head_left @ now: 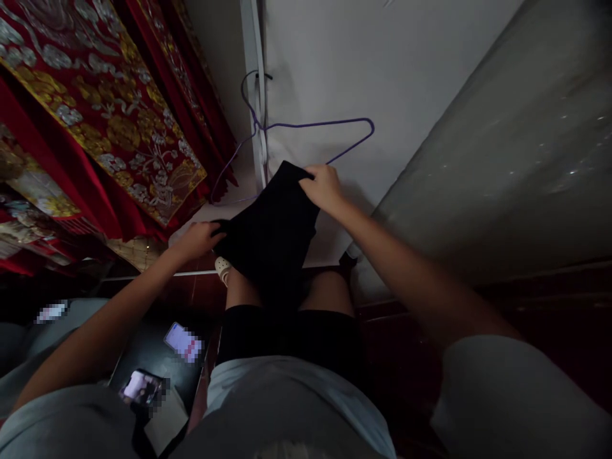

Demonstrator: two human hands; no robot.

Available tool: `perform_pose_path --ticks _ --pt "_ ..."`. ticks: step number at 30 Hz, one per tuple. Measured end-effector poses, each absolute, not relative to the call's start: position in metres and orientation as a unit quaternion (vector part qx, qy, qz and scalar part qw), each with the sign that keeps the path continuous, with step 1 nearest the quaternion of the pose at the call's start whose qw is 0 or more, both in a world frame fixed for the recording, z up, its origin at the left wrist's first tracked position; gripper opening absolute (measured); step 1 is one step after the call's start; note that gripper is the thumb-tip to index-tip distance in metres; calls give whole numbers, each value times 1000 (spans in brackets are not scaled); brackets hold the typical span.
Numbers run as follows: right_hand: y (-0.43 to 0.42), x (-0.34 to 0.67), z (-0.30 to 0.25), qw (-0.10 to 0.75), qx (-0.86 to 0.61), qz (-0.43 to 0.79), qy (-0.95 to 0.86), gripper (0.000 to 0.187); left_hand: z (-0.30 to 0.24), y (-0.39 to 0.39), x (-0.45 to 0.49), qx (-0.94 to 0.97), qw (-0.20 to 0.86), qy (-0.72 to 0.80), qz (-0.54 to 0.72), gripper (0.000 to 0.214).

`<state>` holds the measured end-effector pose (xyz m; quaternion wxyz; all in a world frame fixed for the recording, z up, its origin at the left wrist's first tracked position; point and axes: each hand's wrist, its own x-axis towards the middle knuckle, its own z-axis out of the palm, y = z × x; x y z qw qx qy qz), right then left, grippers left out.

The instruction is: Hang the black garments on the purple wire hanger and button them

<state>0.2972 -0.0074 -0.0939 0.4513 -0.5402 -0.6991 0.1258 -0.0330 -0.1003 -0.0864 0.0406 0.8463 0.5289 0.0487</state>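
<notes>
A black garment [272, 229] is stretched between my two hands, its lower part hanging over my lap. My left hand [203, 239] is closed on its left edge. At the upper right corner my right hand [322, 185] pinches the cloth. The kind of garment cannot be made out in the dark fabric. Just beyond it a purple wire hanger [320, 123] hangs by its hook from a pale upright strip, with nothing on it; the garment hides part of its lower bar.
Red embroidered cloths [124, 121] hang at the left. Two lit phones, one of them here [184, 342], lie on a dark surface [157, 338] at lower left. Translucent sheeting [502, 166] slopes along the right. A pale clog [222, 269] shows beside my leg.
</notes>
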Motion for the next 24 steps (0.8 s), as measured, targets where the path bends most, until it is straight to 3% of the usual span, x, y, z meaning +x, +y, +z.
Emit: perform_pose_path --ticks 5,11,13,15,18,22,24 --pt "-24 321 -63 482 -514 114 -700 38 -77 -75 -36 842 2 528 107 25" --pt "-35 312 -71 487 -527 222 -660 41 -28 -55 -9 807 -9 471 357 14" --pt "-39 305 -79 491 -528 260 -643 39 -18 -46 1 780 29 463 420 4" --pt "-43 300 -82 501 -516 265 -642 33 -12 -36 8 758 73 457 459 11" --pt "-46 308 -78 555 -481 197 -650 5 -8 -27 8 763 109 457 445 18" --pt "-43 337 -64 631 -474 91 -608 47 -1 -27 -1 800 50 452 391 21" --pt "-36 353 -58 631 -489 72 -598 51 2 -28 -4 822 22 437 364 21"
